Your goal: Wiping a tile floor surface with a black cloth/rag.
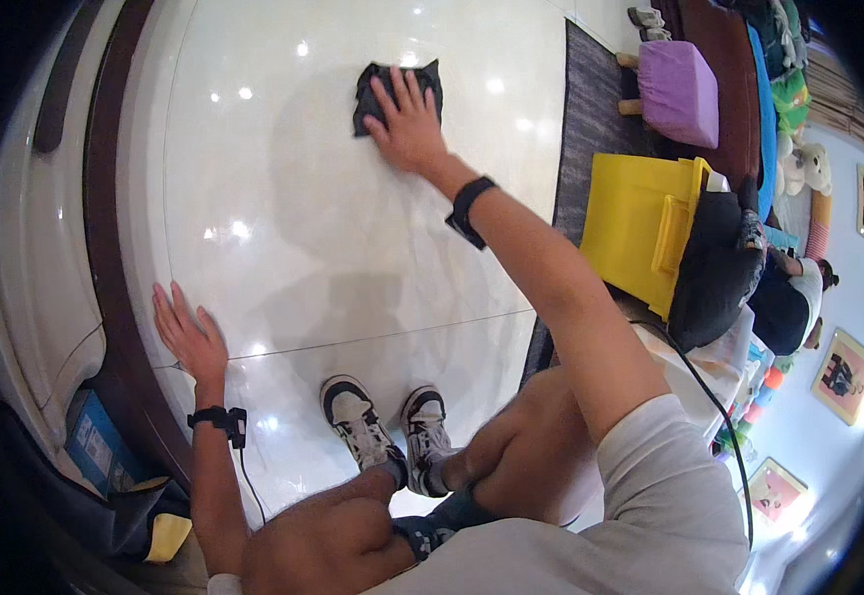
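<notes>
A black cloth lies crumpled on the glossy light floor tiles at the upper middle. My right hand rests flat over it, fingers spread, its palm and fingertips on the fabric. A black band is around that wrist. At the left, my left hand is held palm down at the tile joint near a dark brown edge strip, with nothing in it; whether it touches the floor I cannot tell. The left wrist carries a black strap with a small device and a cable. Both my shoes stand on the tiles below.
On the right are a dark grey rug, a purple-covered stool and a yellow plastic bin with dark fabric at its rim. Beyond them another person is seen. A cream furniture base and a blue box are at left.
</notes>
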Motion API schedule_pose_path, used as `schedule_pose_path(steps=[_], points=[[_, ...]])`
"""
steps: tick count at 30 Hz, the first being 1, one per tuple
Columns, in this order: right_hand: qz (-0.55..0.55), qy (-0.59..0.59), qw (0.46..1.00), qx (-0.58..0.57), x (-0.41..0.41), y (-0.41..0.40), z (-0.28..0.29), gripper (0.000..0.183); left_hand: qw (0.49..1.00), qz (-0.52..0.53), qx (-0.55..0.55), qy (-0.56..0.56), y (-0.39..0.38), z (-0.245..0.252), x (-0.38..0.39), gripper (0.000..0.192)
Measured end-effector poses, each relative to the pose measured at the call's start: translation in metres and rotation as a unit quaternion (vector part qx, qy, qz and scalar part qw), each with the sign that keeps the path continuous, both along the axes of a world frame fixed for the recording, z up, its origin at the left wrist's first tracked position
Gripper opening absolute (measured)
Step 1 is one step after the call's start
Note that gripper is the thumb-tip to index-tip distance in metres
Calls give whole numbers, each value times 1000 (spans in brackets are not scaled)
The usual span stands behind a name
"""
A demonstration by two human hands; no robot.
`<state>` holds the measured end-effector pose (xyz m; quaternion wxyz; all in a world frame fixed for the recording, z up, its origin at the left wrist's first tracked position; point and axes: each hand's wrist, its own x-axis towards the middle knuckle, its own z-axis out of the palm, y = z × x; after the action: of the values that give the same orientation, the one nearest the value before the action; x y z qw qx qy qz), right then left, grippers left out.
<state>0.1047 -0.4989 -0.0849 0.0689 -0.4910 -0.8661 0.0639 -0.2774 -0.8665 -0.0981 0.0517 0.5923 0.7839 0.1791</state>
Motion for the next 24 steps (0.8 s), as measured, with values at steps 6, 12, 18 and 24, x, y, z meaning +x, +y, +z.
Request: schedule_pose_path(steps=[6,12,18,24], points=[[424,10,877,-227,-40,-207,20,82,998,22,-42,30,-21,9,-21,70],[338,91,924,-151,-99,-110,9,68,999,19,-44,7,-27,17,-33,71],[170,65,978,-97,-202,-131,-4,74,998,19,-59,10,-18,8,-29,73],[402,134,895,-139,-194,-166,-10,68,998,28,-48,-1,-21,5,-26,76]])
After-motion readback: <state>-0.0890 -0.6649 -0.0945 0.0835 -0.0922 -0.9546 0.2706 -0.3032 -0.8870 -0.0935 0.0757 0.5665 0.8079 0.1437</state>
